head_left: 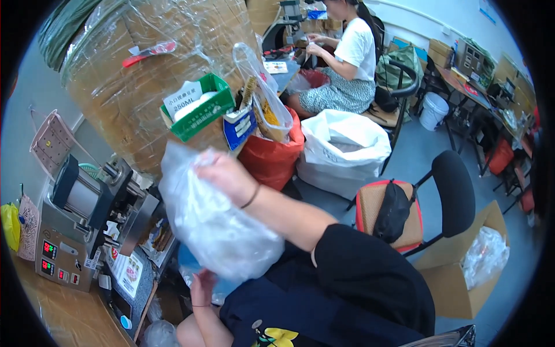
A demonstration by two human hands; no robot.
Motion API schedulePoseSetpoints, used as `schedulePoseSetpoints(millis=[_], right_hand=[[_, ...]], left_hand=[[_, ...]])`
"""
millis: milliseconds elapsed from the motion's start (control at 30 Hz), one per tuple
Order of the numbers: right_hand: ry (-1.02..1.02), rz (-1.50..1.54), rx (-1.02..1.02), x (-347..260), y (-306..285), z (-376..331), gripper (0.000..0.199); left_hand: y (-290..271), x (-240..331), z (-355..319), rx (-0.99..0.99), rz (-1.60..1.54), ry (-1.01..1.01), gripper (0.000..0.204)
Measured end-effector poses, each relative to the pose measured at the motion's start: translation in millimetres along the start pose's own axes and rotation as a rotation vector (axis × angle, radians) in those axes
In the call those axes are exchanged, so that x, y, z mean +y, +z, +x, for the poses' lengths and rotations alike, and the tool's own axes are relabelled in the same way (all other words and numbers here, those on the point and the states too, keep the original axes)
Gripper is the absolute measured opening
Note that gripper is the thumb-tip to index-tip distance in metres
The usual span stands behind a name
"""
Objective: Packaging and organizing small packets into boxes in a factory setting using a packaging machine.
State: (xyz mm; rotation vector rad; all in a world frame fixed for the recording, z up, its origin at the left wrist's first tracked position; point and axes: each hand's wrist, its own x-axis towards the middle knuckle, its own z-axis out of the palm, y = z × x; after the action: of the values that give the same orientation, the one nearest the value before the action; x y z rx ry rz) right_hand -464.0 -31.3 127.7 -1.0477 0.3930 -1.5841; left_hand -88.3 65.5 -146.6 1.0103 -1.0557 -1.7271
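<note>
A large, bulging translucent plastic bag [222, 237] hangs in front of me, its contents too blurred to name. My right hand [225, 176] is closed around its gathered upper part, and the forearm reaches across from the right. Below the bag, close to its underside, my left hand [202, 286] is raised with fingers partly showing and apart; whether it touches the bag is unclear. Behind that hand lies a light-blue plastic surface [188, 263], mostly hidden by the bag. A press machine [87, 196] with red digital displays stands to the left of the bag.
Wrapped cartons [115, 87] rise at the back left, beside a green box [202, 118]. A red sack [272, 153] and white sack [347, 150] stand ahead. A chair [451, 194] and open carton [445, 277] are at right. Another person [352, 55] sits working farther back.
</note>
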Motion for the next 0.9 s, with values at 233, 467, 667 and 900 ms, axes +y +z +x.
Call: schedulePoseSetpoints(millis=[233, 467, 667, 900], right_hand=[[-0.407, -0.198, 0.474, -212.7, -129.9, -125.4, 0.018], [-1.365, -0.902, 0.775, -283.4, -63.8, -233.9, 0.008], [-1.654, -1.691, 1.387, -371.2, -60.4, -282.0, 0.02], [-1.376, -1.696, 2.326, -530.7, -135.6, -470.0, 0.047]], left_hand=[[211.2, 97.7, -100.6, 0.534, -0.393, -0.065, 0.041], [167.0, 52.1, 19.9, 0.339, -0.189, -0.106, 0.038], [147.1, 33.3, 90.8, 0.257, -0.081, -0.054, 0.034], [158.9, -16.5, 136.0, 0.19, -0.01, -0.064, 0.031]])
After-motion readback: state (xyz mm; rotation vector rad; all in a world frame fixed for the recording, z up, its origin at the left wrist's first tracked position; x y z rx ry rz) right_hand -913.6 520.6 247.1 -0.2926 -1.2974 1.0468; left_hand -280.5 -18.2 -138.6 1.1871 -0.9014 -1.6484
